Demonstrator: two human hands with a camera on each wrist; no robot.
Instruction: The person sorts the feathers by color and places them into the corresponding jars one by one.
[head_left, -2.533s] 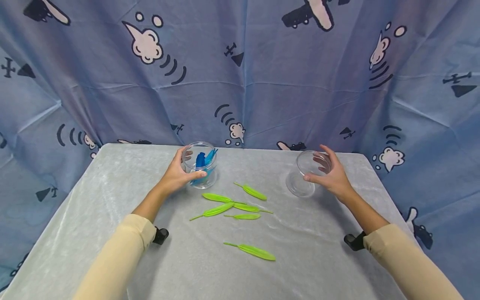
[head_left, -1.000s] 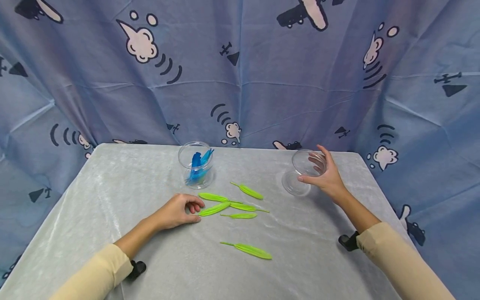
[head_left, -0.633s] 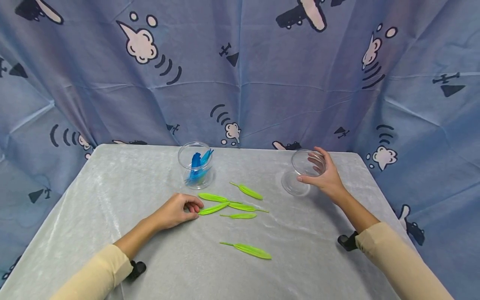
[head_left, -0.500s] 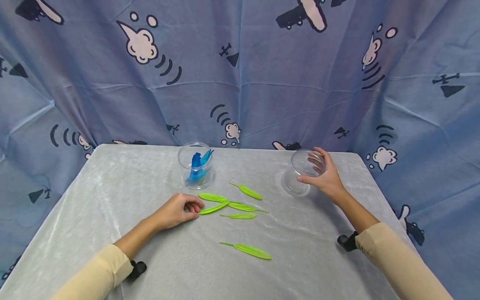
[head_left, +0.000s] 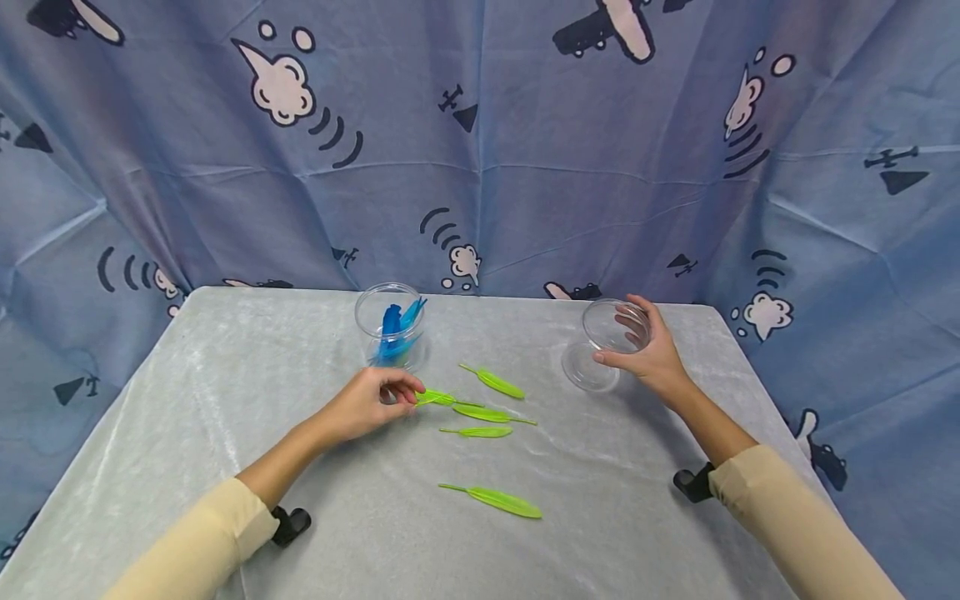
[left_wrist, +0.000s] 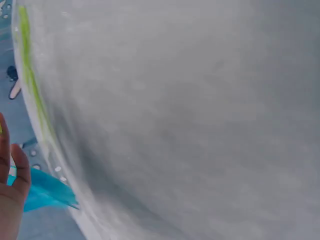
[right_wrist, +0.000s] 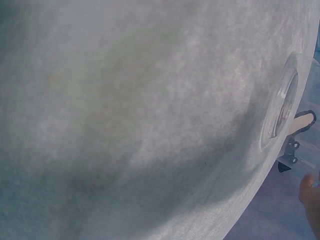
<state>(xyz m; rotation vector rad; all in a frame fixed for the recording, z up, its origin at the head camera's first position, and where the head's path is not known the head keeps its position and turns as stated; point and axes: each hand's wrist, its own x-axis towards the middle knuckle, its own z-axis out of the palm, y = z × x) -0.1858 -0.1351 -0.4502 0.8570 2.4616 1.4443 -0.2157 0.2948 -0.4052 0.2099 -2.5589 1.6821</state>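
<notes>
My left hand [head_left: 367, 406] pinches a bright green feather [head_left: 431, 399] by its end, just over the table; it overlaps another green feather lying behind it. In the left wrist view, that hand's fingers [left_wrist: 19, 172] show at the lower left, beside a blue feather [left_wrist: 47, 191]. Behind the hand stands a clear round jar [head_left: 363, 321] with several blue feathers [head_left: 391, 327] inside. On the right, my right hand [head_left: 658, 360] holds a second clear jar [head_left: 600, 340], thumb and fingers round its side; no feather shows in it. The right wrist view catches only part of the hand at its edge.
More green feathers lie mid-table: one at the back [head_left: 498, 382], one in the middle [head_left: 487, 413], a small one [head_left: 483, 432] and one nearer the front [head_left: 504, 502]. A patterned blue curtain [head_left: 540, 167] hangs behind the grey-white table cloth [head_left: 600, 517].
The left hand let go of the left jar, came down to the green feathers, took one by its end and has lifted it slightly up and rightward. The right hand stays at its jar.
</notes>
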